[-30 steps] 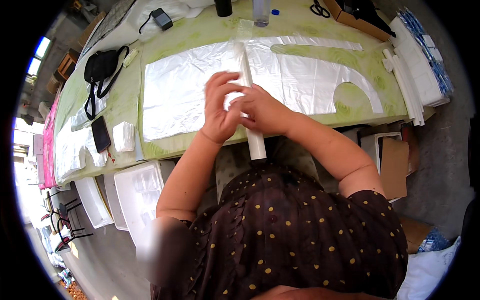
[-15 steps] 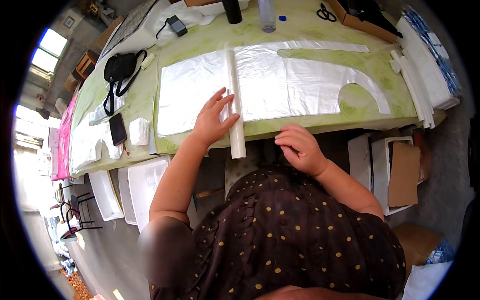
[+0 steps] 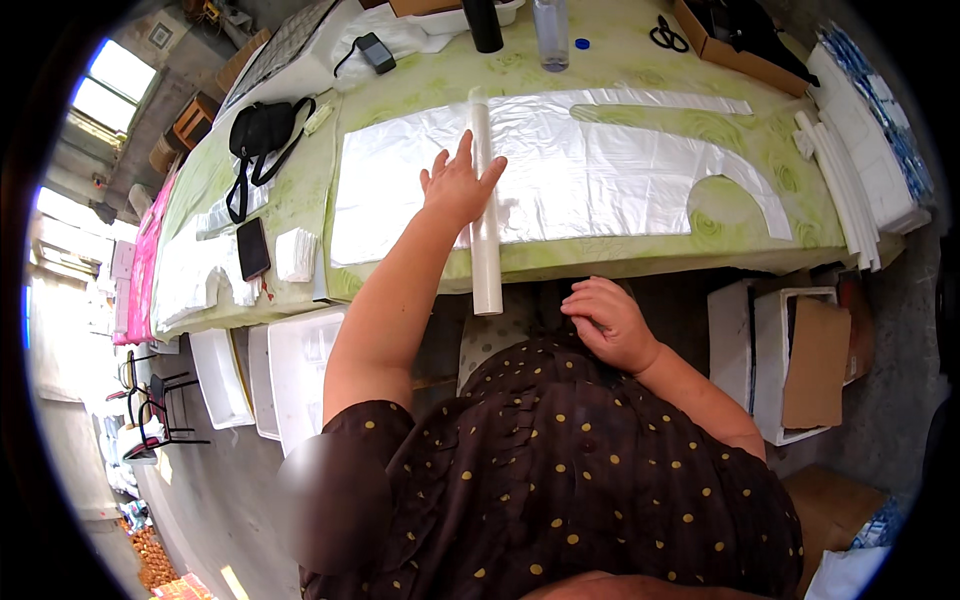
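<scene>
A thin, shiny white plastic apron [image 3: 600, 170] lies spread on the table, with a long strip along its far side and a curved cut-out at its right end. Across it rests a whitish tube or roll [image 3: 485, 250], its near end jutting past the table edge. My left hand [image 3: 458, 190] is open, fingers spread, at the tube's left side; the thumb reaches over the tube. Whether the palm presses on the sheet is hidden. In front of the table edge, close to my body, my right hand [image 3: 615, 325] is loosely curled, with nothing visible in it.
A black bag [image 3: 262, 130], a phone [image 3: 253, 249] and folded white plastic [image 3: 296, 255] lie to the left. Far back stand a clear bottle [image 3: 551, 38] and black scissors [image 3: 668, 35]. White rolls [image 3: 838, 190] lie at the right edge; foam boxes [image 3: 765, 350] stand below.
My left hand has slid farther away along the tube, its arm stretching out more. My right hand stays curled near the table edge. The whole view has shifted slightly.
</scene>
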A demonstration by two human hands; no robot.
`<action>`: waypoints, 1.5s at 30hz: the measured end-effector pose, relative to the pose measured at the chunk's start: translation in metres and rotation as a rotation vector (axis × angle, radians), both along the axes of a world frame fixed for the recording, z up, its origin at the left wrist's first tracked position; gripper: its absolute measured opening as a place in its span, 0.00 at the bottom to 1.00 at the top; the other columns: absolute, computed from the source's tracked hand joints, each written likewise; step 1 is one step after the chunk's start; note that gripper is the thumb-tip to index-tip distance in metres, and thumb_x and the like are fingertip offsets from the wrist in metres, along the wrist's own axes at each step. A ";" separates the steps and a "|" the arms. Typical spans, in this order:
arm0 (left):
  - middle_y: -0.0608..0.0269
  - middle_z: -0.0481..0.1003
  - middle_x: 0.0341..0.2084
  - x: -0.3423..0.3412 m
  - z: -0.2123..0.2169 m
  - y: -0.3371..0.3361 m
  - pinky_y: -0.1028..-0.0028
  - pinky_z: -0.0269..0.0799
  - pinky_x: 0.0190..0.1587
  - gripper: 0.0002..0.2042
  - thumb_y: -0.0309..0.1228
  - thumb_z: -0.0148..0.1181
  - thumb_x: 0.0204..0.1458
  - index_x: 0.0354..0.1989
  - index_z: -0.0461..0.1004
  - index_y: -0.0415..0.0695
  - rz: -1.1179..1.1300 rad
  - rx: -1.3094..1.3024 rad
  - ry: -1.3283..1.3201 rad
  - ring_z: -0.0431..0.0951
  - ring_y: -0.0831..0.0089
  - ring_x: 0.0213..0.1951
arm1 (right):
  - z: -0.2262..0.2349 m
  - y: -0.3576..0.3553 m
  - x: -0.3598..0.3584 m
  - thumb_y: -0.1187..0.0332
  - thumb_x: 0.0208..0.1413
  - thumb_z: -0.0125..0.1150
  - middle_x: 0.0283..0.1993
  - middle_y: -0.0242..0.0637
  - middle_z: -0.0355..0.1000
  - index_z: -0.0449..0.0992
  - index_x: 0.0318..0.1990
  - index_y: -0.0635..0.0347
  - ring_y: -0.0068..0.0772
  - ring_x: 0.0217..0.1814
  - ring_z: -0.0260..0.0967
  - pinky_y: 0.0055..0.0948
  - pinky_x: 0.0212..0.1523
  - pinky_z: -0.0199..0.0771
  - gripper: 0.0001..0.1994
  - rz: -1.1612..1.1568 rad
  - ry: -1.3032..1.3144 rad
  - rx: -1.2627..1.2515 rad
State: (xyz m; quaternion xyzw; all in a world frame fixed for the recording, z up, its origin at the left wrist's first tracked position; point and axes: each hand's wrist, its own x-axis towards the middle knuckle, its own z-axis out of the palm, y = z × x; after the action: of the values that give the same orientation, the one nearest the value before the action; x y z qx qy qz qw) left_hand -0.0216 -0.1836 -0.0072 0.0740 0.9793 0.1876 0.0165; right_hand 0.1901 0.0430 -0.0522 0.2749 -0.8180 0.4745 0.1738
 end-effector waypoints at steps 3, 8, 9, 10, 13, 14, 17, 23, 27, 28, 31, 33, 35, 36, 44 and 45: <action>0.49 0.70 0.62 0.012 0.003 -0.004 0.44 0.38 0.71 0.40 0.61 0.46 0.60 0.74 0.51 0.48 -0.006 -0.059 0.022 0.52 0.52 0.73 | -0.004 0.003 -0.002 0.77 0.47 0.64 0.41 0.37 0.79 0.80 0.37 0.58 0.45 0.49 0.75 0.43 0.58 0.72 0.09 -0.014 -0.007 -0.017; 0.54 0.74 0.57 0.034 -0.002 -0.026 0.43 0.37 0.71 0.34 0.57 0.47 0.62 0.71 0.58 0.51 -0.103 -0.030 0.096 0.54 0.54 0.71 | -0.006 0.002 -0.005 0.77 0.48 0.64 0.41 0.37 0.79 0.80 0.38 0.58 0.45 0.49 0.75 0.41 0.56 0.74 0.08 -0.012 -0.021 -0.027; 0.55 0.75 0.55 0.035 -0.006 -0.033 0.44 0.40 0.71 0.32 0.54 0.49 0.62 0.70 0.60 0.51 -0.112 0.006 0.120 0.57 0.54 0.70 | -0.006 0.001 -0.005 0.77 0.49 0.64 0.41 0.37 0.79 0.80 0.38 0.58 0.45 0.49 0.75 0.41 0.56 0.74 0.08 -0.010 -0.026 -0.028; 0.55 0.75 0.53 0.034 -0.010 -0.040 0.45 0.42 0.70 0.29 0.52 0.50 0.62 0.68 0.63 0.51 -0.123 0.042 0.144 0.59 0.55 0.68 | -0.007 0.001 -0.004 0.77 0.49 0.64 0.41 0.37 0.79 0.80 0.38 0.58 0.45 0.49 0.75 0.40 0.55 0.74 0.08 -0.013 -0.036 -0.037; 0.59 0.74 0.52 0.021 -0.022 -0.050 0.53 0.53 0.67 0.21 0.42 0.55 0.60 0.61 0.72 0.52 -0.091 0.055 0.266 0.66 0.58 0.61 | -0.009 0.002 -0.004 0.77 0.50 0.64 0.41 0.38 0.79 0.81 0.38 0.59 0.45 0.49 0.76 0.40 0.55 0.74 0.08 -0.018 -0.057 -0.053; 0.59 0.73 0.53 0.014 -0.025 -0.050 0.55 0.54 0.66 0.21 0.42 0.55 0.59 0.60 0.73 0.53 -0.072 0.035 0.301 0.66 0.58 0.61 | -0.012 0.002 -0.003 0.77 0.50 0.64 0.41 0.38 0.79 0.81 0.38 0.59 0.45 0.49 0.76 0.40 0.55 0.74 0.08 -0.019 -0.063 -0.053; 0.60 0.70 0.58 -0.007 -0.016 -0.040 0.58 0.60 0.63 0.20 0.41 0.57 0.56 0.57 0.76 0.56 -0.030 -0.030 0.257 0.68 0.58 0.61 | -0.011 0.003 -0.003 0.77 0.50 0.64 0.41 0.38 0.79 0.81 0.38 0.59 0.45 0.49 0.76 0.39 0.55 0.74 0.08 -0.027 -0.063 -0.038; 0.63 0.74 0.55 -0.027 -0.002 -0.032 0.57 0.64 0.61 0.15 0.44 0.59 0.53 0.45 0.83 0.55 0.084 -0.028 -0.009 0.70 0.60 0.59 | -0.013 0.004 -0.001 0.77 0.51 0.64 0.40 0.38 0.79 0.80 0.39 0.59 0.45 0.49 0.76 0.39 0.54 0.75 0.08 -0.048 -0.083 -0.026; 0.64 0.75 0.52 -0.024 -0.014 -0.045 0.60 0.65 0.60 0.11 0.41 0.59 0.52 0.40 0.83 0.53 0.084 0.127 0.074 0.72 0.60 0.56 | -0.013 0.003 0.001 0.77 0.51 0.63 0.40 0.38 0.79 0.80 0.39 0.59 0.44 0.49 0.75 0.39 0.54 0.75 0.08 -0.052 -0.114 -0.049; 0.64 0.75 0.52 -0.018 -0.015 -0.050 0.61 0.65 0.60 0.11 0.40 0.60 0.52 0.39 0.83 0.53 0.036 0.151 0.103 0.72 0.60 0.56 | -0.013 0.003 0.001 0.78 0.51 0.63 0.40 0.38 0.79 0.80 0.39 0.59 0.44 0.49 0.75 0.39 0.53 0.75 0.08 -0.049 -0.117 -0.045; 0.62 0.74 0.53 0.000 -0.022 -0.066 0.62 0.66 0.60 0.10 0.38 0.62 0.51 0.40 0.83 0.53 -0.083 0.136 0.190 0.71 0.60 0.57 | -0.011 0.001 -0.002 0.78 0.51 0.63 0.41 0.38 0.79 0.80 0.39 0.59 0.44 0.49 0.75 0.38 0.53 0.75 0.08 -0.037 -0.109 -0.035; 0.60 0.72 0.55 0.012 -0.025 -0.076 0.62 0.66 0.60 0.11 0.38 0.63 0.51 0.42 0.82 0.53 -0.139 0.107 0.249 0.70 0.59 0.57 | -0.014 0.000 -0.005 0.78 0.51 0.63 0.41 0.38 0.79 0.80 0.39 0.59 0.44 0.49 0.75 0.38 0.53 0.74 0.08 -0.034 -0.085 -0.028; 0.58 0.70 0.57 0.020 -0.027 -0.083 0.63 0.66 0.60 0.14 0.38 0.64 0.51 0.47 0.81 0.53 -0.182 0.088 0.310 0.69 0.57 0.58 | -0.011 -0.002 -0.010 0.77 0.51 0.63 0.41 0.38 0.79 0.80 0.39 0.59 0.44 0.49 0.75 0.38 0.53 0.75 0.08 -0.015 -0.092 -0.035; 0.57 0.70 0.57 0.018 -0.026 -0.082 0.63 0.68 0.59 0.16 0.38 0.64 0.51 0.48 0.80 0.53 -0.140 0.152 0.359 0.71 0.57 0.57 | -0.010 -0.004 -0.011 0.77 0.51 0.63 0.41 0.38 0.79 0.80 0.39 0.59 0.44 0.48 0.75 0.38 0.52 0.75 0.08 -0.006 -0.094 -0.037; 0.51 0.71 0.60 -0.058 -0.003 -0.041 0.63 0.67 0.61 0.27 0.46 0.62 0.55 0.63 0.72 0.51 0.055 0.412 0.081 0.72 0.55 0.59 | -0.008 -0.012 -0.009 0.77 0.50 0.63 0.40 0.38 0.79 0.80 0.38 0.59 0.44 0.47 0.75 0.38 0.52 0.75 0.07 0.023 -0.079 0.006; 0.51 0.71 0.60 -0.067 -0.002 -0.031 0.64 0.68 0.60 0.28 0.46 0.62 0.55 0.64 0.72 0.52 0.098 0.497 -0.006 0.73 0.56 0.59 | -0.008 -0.011 -0.008 0.77 0.50 0.63 0.40 0.38 0.79 0.80 0.38 0.59 0.44 0.47 0.75 0.38 0.52 0.75 0.07 0.015 -0.081 0.011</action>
State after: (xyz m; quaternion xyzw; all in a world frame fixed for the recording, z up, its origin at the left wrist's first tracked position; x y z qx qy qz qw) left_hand -0.0888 -0.2143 -0.0093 0.0276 0.9056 0.4232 -0.0086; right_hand 0.1826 0.0322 -0.0604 0.2623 -0.8250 0.4820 0.1354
